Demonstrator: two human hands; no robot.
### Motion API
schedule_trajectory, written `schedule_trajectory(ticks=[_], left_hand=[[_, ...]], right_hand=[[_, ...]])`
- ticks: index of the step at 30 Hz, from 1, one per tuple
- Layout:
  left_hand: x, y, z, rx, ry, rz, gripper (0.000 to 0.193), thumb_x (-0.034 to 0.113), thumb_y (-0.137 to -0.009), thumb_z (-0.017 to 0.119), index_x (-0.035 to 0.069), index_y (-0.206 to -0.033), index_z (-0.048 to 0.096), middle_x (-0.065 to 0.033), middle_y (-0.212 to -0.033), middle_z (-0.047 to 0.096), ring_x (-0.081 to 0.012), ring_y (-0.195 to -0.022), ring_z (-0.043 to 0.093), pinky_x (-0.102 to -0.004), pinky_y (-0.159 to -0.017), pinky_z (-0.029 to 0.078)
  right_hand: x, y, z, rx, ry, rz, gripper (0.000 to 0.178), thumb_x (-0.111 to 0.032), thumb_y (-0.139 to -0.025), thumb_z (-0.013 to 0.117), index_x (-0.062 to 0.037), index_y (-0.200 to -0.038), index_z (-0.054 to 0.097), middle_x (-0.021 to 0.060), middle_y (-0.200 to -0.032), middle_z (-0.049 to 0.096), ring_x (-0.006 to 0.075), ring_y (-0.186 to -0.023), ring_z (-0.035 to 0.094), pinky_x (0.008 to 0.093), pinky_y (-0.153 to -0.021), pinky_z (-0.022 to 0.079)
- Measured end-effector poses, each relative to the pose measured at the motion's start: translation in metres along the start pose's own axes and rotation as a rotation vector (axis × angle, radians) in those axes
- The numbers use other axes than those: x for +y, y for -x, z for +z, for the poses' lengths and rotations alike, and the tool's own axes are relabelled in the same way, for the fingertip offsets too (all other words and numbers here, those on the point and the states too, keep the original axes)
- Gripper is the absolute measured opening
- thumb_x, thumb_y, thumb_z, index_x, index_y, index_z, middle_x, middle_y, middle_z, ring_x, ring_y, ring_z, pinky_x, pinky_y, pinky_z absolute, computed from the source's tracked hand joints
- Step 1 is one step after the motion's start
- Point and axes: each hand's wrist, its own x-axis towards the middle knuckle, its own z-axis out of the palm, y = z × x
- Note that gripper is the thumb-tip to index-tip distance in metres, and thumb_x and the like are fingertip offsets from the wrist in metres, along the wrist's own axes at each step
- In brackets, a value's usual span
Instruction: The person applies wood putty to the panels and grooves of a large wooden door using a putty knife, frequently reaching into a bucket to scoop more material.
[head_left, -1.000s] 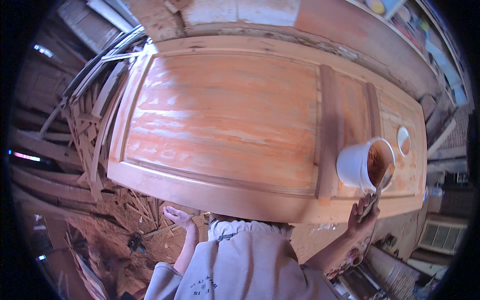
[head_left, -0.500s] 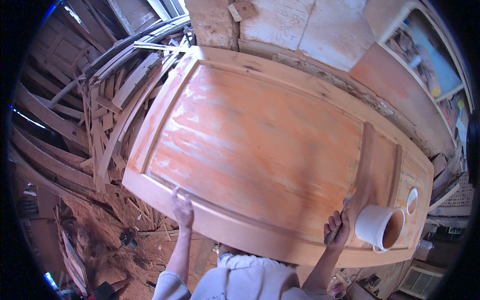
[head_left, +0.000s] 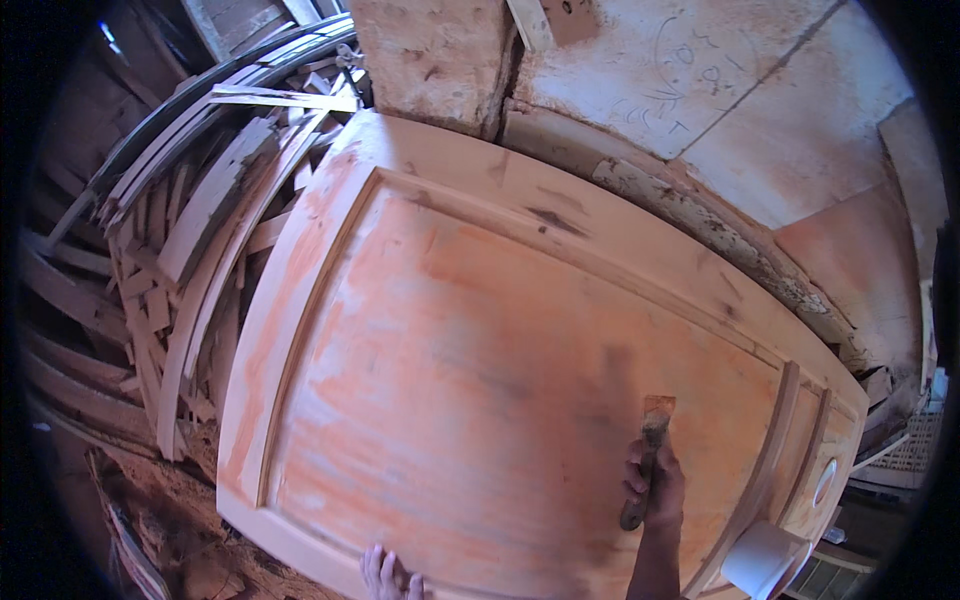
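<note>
Two bare hands are at a wooden panel door (head_left: pixel 470 370), which lies across the middle of the view with its large panel streaked orange and pale. The right hand (head_left: pixel 657 485), at about half past 4 from the centre of the view, holds a putty knife (head_left: pixel 648 465); its grip is wrapped tightly round the dark handle, while the blade points to 12 o'clock and carries orange-brown filler (head_left: pixel 659 404). Knife and hand are over the large panel; whether the blade touches the wood I cannot tell. The left hand (head_left: pixel 388 575), between 6 and 7 o'clock, is at the door's near edge, its grip loosely spread, fingers slightly apart. At 4 o'clock from the right hand a white bucket (head_left: pixel 760 562) stands on the door, partly cut off by the view's lower rim. From the bucket, toward 1 o'clock, a round white lid (head_left: pixel 824 482) lies on the door. Wood offcuts (head_left: pixel 200 230) are heaped between 9 and 10 o'clock, beside the door's left end. Beyond its far edge, at 1 o'clock, is a pale board (head_left: pixel 620 85) with drawn marks.
</note>
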Motion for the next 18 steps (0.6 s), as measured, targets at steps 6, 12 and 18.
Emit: schedule_trajectory(ticks=[6, 12, 18], left_hand=[[0.009, -0.007, -0.008, 0.016, 0.005, -0.034, 0.055, 0.026, -0.089, 0.069, 0.000, -0.135, 0.054, -0.0253, -0.142, 0.049, -0.0446, -0.132, 0.045, -0.0565, -0.109, 0.036], [0.016, -0.011, -0.006, 0.073, 0.012, -0.068, 0.050, 0.030, -0.090, 0.066, -0.001, -0.128, 0.058, -0.0265, -0.136, 0.053, -0.0454, -0.125, 0.049, -0.0568, -0.105, 0.039], [0.011, -0.012, -0.010, -0.039, 0.014, -0.071, 0.058, 0.028, -0.088, 0.070, 0.003, -0.137, 0.051, -0.0235, -0.143, 0.047, -0.0446, -0.131, 0.044, -0.0575, -0.108, 0.036]], right_hand=[[-0.013, -0.122, 0.033, 0.001, 0.000, -0.146, 0.028, -0.039, -0.104, 0.048, -0.0142, -0.118, 0.051, 0.0020, -0.087, 0.052, 0.0079, -0.050, 0.040, 0.0237, -0.038, 0.039], [-0.035, -0.177, 0.098, 0.035, 0.135, -0.112, 0.035, -0.041, -0.106, 0.046, -0.0149, -0.130, 0.051, 0.0003, -0.082, 0.048, 0.0079, -0.050, 0.042, 0.0247, -0.040, 0.041], [-0.053, -0.212, 0.136, 0.019, 1.069, -0.402, 0.040, -0.031, -0.106, 0.049, -0.0148, -0.143, 0.049, 0.0015, -0.079, 0.050, 0.0089, -0.054, 0.051, 0.0276, -0.043, 0.045]])
